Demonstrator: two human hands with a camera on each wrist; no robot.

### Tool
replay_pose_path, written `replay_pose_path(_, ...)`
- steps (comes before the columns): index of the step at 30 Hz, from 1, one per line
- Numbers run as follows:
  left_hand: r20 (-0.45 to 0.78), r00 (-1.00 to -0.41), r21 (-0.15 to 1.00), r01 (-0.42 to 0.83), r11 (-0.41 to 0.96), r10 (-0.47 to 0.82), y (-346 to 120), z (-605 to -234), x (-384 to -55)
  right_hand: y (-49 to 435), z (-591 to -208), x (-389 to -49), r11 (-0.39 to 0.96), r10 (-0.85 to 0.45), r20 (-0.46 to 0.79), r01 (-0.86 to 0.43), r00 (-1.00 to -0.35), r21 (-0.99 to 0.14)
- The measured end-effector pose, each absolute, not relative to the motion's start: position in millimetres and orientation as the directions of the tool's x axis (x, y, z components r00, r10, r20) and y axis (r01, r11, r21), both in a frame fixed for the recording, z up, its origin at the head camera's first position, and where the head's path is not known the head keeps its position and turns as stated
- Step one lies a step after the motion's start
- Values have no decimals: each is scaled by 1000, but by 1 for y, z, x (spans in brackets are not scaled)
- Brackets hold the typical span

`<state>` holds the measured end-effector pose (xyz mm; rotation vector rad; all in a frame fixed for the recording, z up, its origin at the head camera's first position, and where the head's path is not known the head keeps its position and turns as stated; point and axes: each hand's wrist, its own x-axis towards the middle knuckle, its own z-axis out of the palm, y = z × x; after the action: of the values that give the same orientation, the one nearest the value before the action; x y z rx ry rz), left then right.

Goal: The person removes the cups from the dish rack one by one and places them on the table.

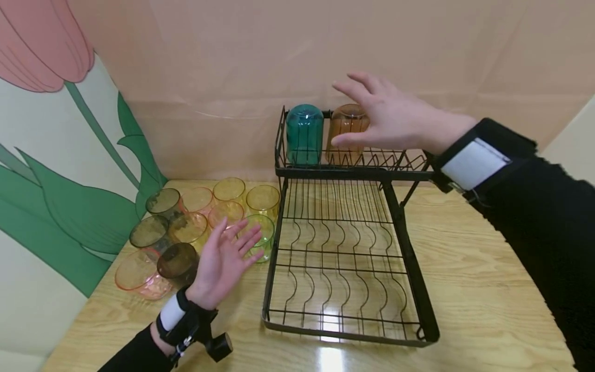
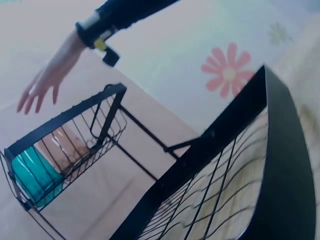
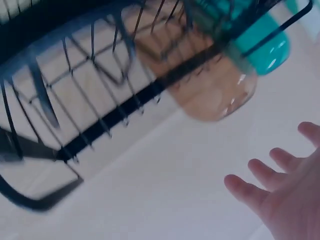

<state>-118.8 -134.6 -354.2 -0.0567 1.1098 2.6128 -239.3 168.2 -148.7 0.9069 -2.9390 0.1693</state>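
On the upper shelf of a black dish rack (image 1: pixel 418 289), a teal glass (image 1: pixel 304 135) and an amber-brown glass (image 1: pixel 341 132) stand upside down side by side. My right hand (image 1: pixel 388 116) hovers by the amber glass, fingers spread and apart from it in the right wrist view, holding nothing. Palm up, my left hand (image 1: pixel 223 266) is beside the rack's left edge with its fingers extended and nothing in them. It is nearest a green glass (image 1: pixel 260 230) and a dark brown glass (image 1: pixel 177 262); the green one is partly hidden behind its fingertips.
Several tinted glasses cluster left of the rack, among them a pink glass (image 1: pixel 139 276), a grey glass (image 1: pixel 151 235) and a yellow glass (image 1: pixel 229 191). The wooden table (image 1: pixel 474 289) meets a peach backdrop (image 1: pixel 223 62) behind. The rack's lower tier has wavy wires.
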Motion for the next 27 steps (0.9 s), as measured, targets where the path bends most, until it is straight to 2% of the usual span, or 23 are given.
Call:
replay_pose_path(9, -202, -949, 509, -314, -801, 243, -134, -362, -106, 155, -142, -266, 865, -493, 21, -492, -870, -103)
replay_pose_path(18, -231, -950, 495, -302, -815, 212, -136, -369, -95, 157, -173, -284, 884, -458, -55, -448, -887, -134)
replay_pose_path(27, -261, -947, 503, -299, -811, 187, -140, -373, -87, 158, -187, -291, 888, -450, 22, -450, -893, -89)
